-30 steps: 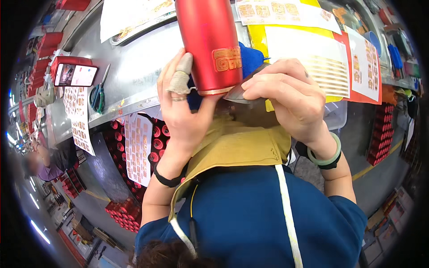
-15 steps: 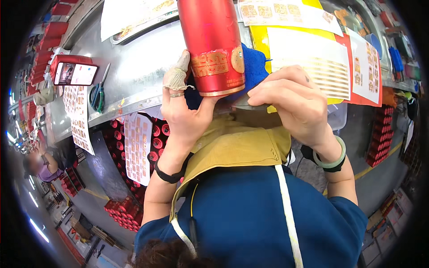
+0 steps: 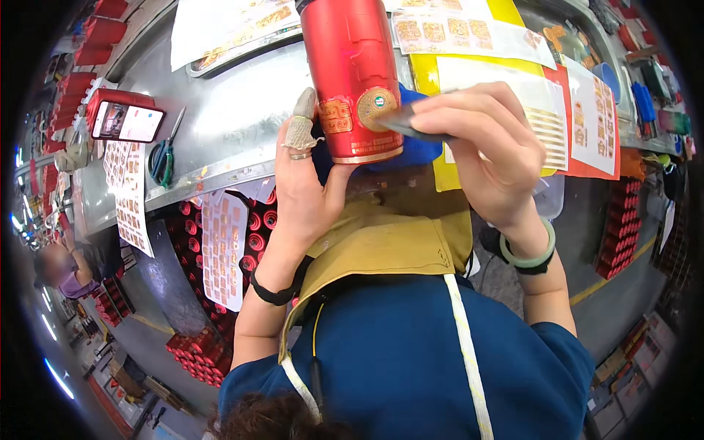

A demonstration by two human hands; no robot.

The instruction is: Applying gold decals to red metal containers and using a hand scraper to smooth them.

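Observation:
My left hand [image 3: 302,191], with a cloth cot on one finger, grips the lower left side of a shiny red bottle [image 3: 348,55]. Gold raised lettering and a round gold sticker [image 3: 370,111] show near the bottle's base. Between the thumb and fingers of my right hand [image 3: 499,150] is a dark, flat, pointed scraper-like blade [image 3: 419,125]. Its blurred tip lies over the right edge of the sticker; whether it touches cannot be made out. Behind the bottle's lower end is a blue cloth [image 3: 422,152], partly hidden.
Sticker sheets [image 3: 440,31] and a gold-striped sheet [image 3: 506,88] lie on the metal table's far right, over yellow and red sheets. At the left are scissors [image 3: 163,150] and a propped phone [image 3: 126,121]. Red bottles [image 3: 202,353] stand below the table; another person is at far left.
The bottle has turned, bringing the round sticker from its right edge to the front. My right hand has brought the dark blade up against or near the sticker.

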